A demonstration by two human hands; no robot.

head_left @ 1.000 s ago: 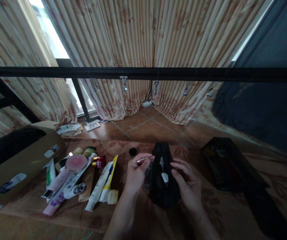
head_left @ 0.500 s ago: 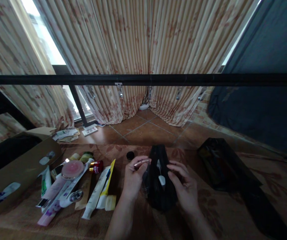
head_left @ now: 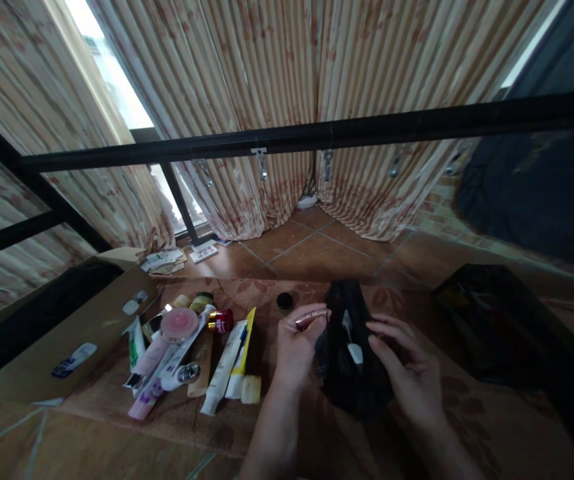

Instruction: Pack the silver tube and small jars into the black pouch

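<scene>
While our left hand pinches a slim metallic-pink tube between thumb and curled fingers, closed snugly around it, our right hand has thumb and fingertips slightly parted at the right edge of a black bag; whether they grip the fabric, we cannot tell. The tube points toward the bag, its tip near the bag's left edge. Between our two sets of fingers, in the bag's opening, we note a white object, kind unclear. Just beyond the left fingers, a round black lid lies on a patterned brown cloth. Left of those same fingers we log a white tube, a yellow tube, a red jar and a pink-topped container. Farther left of them sits a cardboard box.
</scene>
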